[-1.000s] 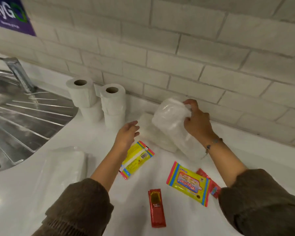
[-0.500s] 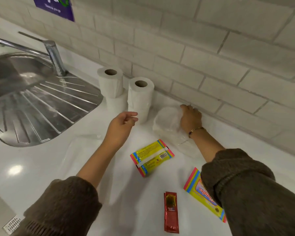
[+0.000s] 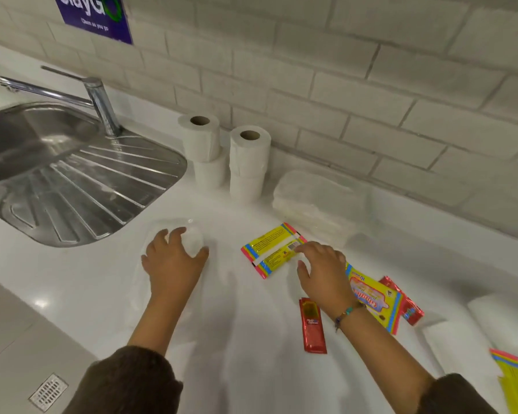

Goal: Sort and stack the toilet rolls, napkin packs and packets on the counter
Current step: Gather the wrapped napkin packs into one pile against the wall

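Our left hand (image 3: 174,265) curls spread fingers round the clear-wrapped white napkin pack (image 3: 193,236); we'd lift it level onto the far-right stacked napkin packs (image 3: 311,198). Our right hand (image 3: 323,270) hovers, fingers spread.

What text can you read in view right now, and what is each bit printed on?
"ClayGo", top cropped: purple sign on the wall.
"Clean as you go": same sign, smaller line.
"10": face-up yellow packet; its brand name is partly covered and blurred.
Too small to read: barcode and fine print on the face-down yellow packet.
Too blurred to read: label on the red sachet.
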